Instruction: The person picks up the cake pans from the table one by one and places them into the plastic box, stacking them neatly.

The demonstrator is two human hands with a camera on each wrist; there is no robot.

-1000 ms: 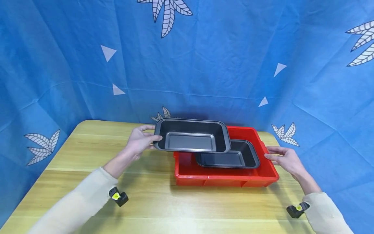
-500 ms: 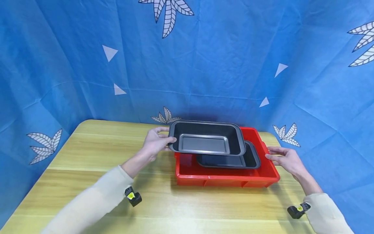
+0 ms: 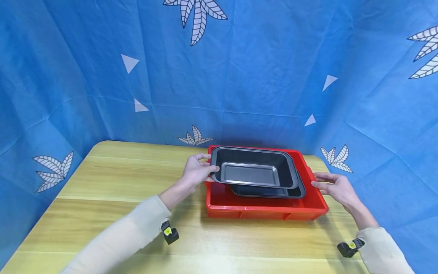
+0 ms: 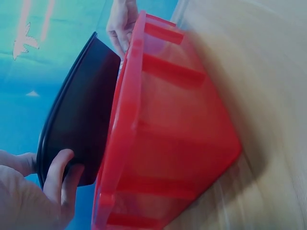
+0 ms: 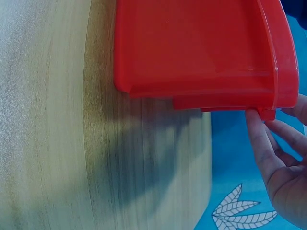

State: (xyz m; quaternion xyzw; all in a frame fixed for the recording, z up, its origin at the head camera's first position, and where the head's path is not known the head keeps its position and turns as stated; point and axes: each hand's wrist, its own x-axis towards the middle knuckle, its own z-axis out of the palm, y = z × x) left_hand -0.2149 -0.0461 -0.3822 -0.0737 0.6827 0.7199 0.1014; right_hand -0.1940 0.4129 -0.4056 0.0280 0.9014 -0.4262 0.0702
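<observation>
My left hand (image 3: 196, 170) pinches the left end of a dark loaf pan (image 3: 251, 174), thumb inside its rim and fingers underneath, as the left wrist view shows. This pan is held above the red plastic bin (image 3: 267, 213), slightly tilted. Below it a second dark loaf pan (image 3: 260, 191) lies in the bin, mostly covered by the upper one. Whether the two pans touch, I cannot tell. At the bin's right side, my right hand (image 3: 337, 188) grips the rim; in the right wrist view its fingers (image 5: 263, 143) reach under the rim's edge.
The bin stands on a light wooden table (image 3: 113, 182), near its back right corner. A blue cloth (image 3: 267, 68) with white leaf prints hangs behind and beside the table. Each sleeve carries a small black camera (image 3: 170, 233).
My left hand has carried the upper loaf pan rightward and lower, from the bin's left side to over the second pan. The right hand stays at the bin's rim.
</observation>
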